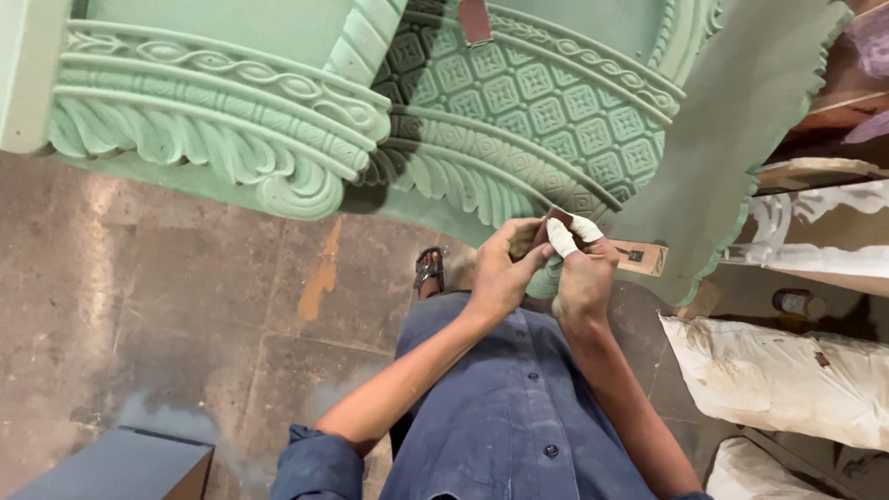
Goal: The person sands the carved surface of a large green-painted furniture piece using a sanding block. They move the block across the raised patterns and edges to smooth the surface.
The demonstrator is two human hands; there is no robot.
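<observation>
Here both hands meet in front of the chest, just below the lower edge of a large green carved panel (519, 102). The left hand (500, 273) is closed, its fingers curled around a small brown piece of sandpaper (558, 218), with the thumb stretched across toward the other hand. The right hand (585, 278) is also closed, its grip wrapped around the same small piece; a white bandage (561, 237) is wound around one of its fingers. The two hands touch each other, and the sandpaper peeks out just above them, close to the panel's scalloped lower border.

The panel fills the top of the view, with bands of leaf scrolls, braided moulding and a field of square rosettes. A small wooden block (641, 256) shows just beside the right hand, at the panel's edge. Another brown strip (474, 18) lies higher on the carving. The person wears a blue buttoned shirt (519, 407); a sandalled foot (428, 268) rests on the stained floor (167, 306). White sacks (778, 370) lie to the right.
</observation>
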